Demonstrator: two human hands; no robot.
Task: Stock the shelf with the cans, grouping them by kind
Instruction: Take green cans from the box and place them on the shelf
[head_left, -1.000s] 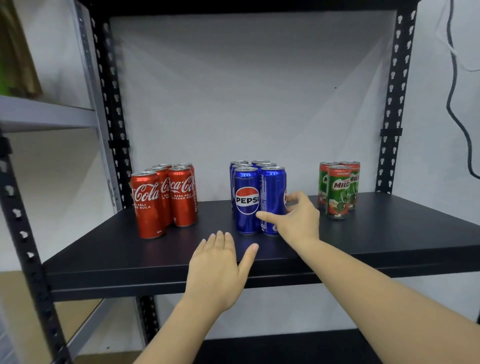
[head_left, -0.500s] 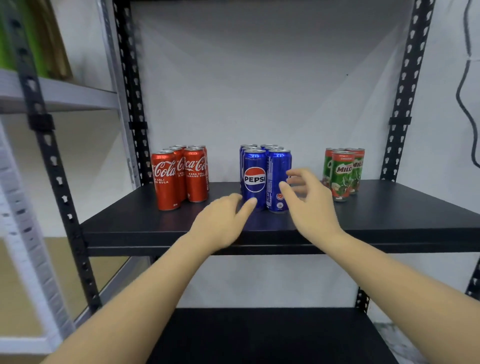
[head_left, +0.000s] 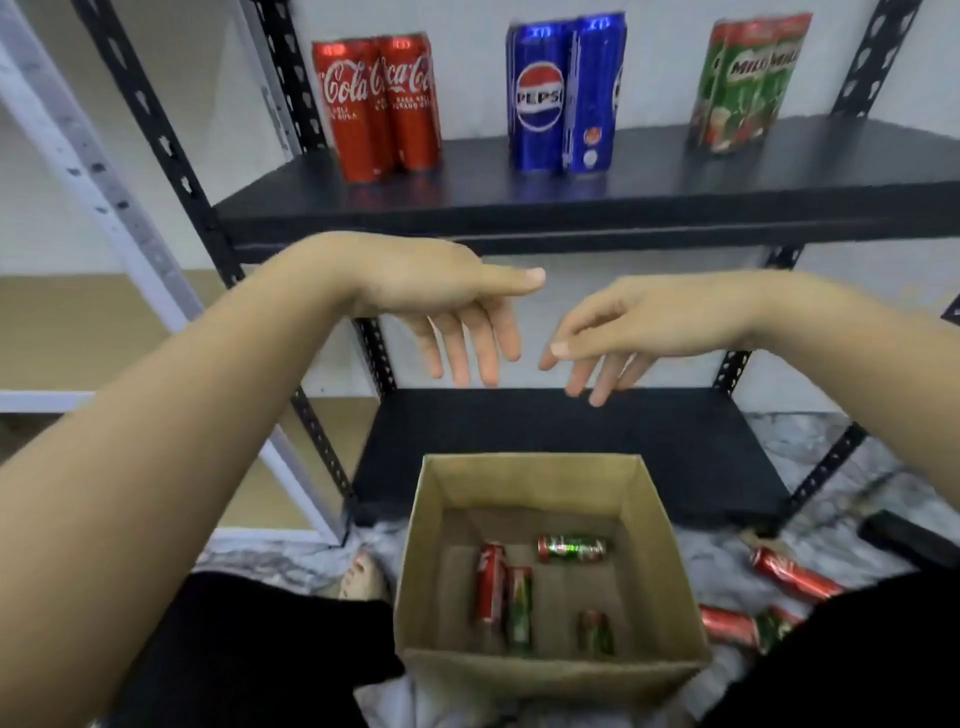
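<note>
below, cardboard box (head_left: 545, 483) holds four cans: one red (head_left: 490, 582), three green (head_left: 571, 548).

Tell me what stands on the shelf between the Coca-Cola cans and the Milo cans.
The head view shows the blue Pepsi cans standing there, apart from the Coca-Cola cans and the Milo cans, with bare shelf on either side.
</note>
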